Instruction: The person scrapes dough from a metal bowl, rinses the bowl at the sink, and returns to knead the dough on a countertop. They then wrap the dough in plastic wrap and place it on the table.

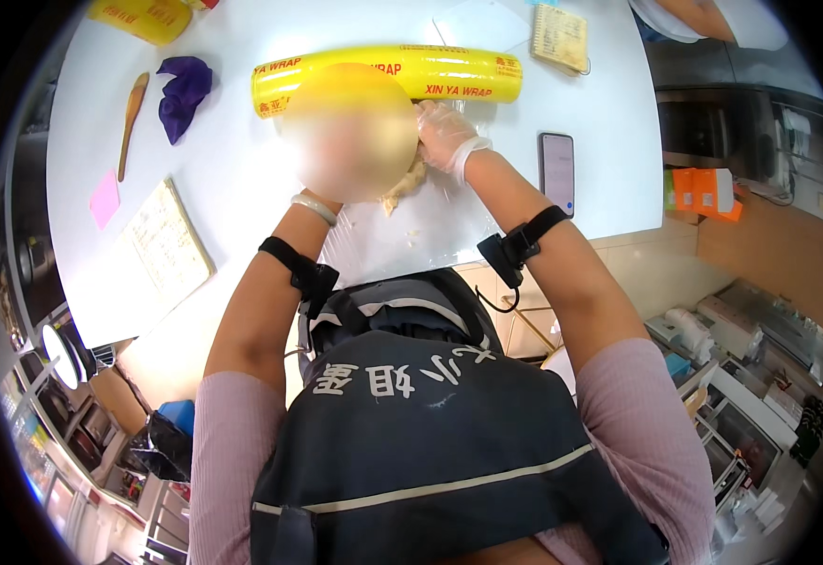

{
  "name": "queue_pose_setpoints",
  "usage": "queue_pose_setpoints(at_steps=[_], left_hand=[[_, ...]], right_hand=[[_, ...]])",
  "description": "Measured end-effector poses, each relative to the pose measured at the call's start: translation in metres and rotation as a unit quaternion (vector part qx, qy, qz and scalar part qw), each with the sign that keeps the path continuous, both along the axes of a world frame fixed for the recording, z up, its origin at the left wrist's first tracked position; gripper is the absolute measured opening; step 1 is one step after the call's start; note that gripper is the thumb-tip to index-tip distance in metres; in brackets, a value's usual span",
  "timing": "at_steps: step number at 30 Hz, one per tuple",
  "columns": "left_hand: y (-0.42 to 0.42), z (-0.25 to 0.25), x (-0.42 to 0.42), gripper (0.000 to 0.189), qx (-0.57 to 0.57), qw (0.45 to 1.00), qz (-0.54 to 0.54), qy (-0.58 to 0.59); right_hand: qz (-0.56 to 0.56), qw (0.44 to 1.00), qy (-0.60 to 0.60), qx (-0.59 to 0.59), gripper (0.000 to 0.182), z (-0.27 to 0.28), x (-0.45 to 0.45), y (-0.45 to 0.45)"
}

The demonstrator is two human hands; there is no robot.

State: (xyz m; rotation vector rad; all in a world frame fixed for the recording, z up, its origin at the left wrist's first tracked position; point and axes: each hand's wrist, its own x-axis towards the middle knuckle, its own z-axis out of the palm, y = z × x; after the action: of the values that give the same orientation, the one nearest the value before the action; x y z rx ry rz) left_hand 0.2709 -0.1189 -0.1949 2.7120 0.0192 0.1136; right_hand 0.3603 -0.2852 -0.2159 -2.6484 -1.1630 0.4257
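Observation:
A round blurred patch covers most of my left hand, so its fingers are hidden. Only the left wrist, with a pale bangle (pixel 315 209), shows below the patch. My right hand (pixel 447 138), in a thin clear plastic glove, has its fingers curled at the patch's right edge; what they touch there is hidden. Pale, dough-like food (pixel 406 186) juts out beneath the patch, beside the right hand, with crumbs in front of it. Under it, clear plastic film (pixel 440 229) covers the table up to the near edge. A yellow roll of cling film (pixel 464 73) lies just beyond both hands.
On the white table (pixel 242 176) lie a wooden spatula (pixel 132 120), purple cloth (pixel 184 95), pink paper (pixel 105 200) and an open notebook (pixel 168 244) at left. A phone (pixel 557 173) and spiral notepad (pixel 558 39) lie at right. Another person's arm (pixel 690 15) shows top right.

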Motion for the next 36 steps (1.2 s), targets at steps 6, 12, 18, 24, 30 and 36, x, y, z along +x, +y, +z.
queue_pose_setpoints(at_steps=[6, 12, 18, 24, 30, 36], left_hand=[[-0.005, -0.017, 0.008, 0.07, 0.061, 0.992, 0.039, 0.102], [-0.003, -0.003, 0.014, 0.069, 0.05, 0.997, 0.025, 0.054], [-0.032, 0.007, 0.024, 0.045, 0.091, 0.989, -0.056, 0.1], [-0.044, -0.038, 0.033, 0.063, 0.085, 0.996, -0.028, 0.03], [-0.041, -0.018, 0.032, 0.047, -0.009, 0.997, -0.051, 0.063], [-0.001, -0.019, -0.018, 0.082, -0.163, 0.977, -0.128, -0.052]], right_hand=[[-0.061, 0.997, -0.022, -0.05, 0.03, -0.02, -0.008, 0.011], [-0.071, 0.997, 0.007, -0.005, 0.029, -0.008, 0.012, 0.009], [-0.147, 0.984, 0.04, 0.087, 0.047, 0.01, -0.007, -0.043], [-0.232, 0.972, -0.022, 0.042, 0.049, -0.012, -0.02, -0.045], [-0.243, 0.97, 0.006, 0.028, 0.047, 0.004, -0.025, -0.041], [-0.115, 0.976, -0.056, 0.174, 0.048, 0.055, -0.073, -0.048]])
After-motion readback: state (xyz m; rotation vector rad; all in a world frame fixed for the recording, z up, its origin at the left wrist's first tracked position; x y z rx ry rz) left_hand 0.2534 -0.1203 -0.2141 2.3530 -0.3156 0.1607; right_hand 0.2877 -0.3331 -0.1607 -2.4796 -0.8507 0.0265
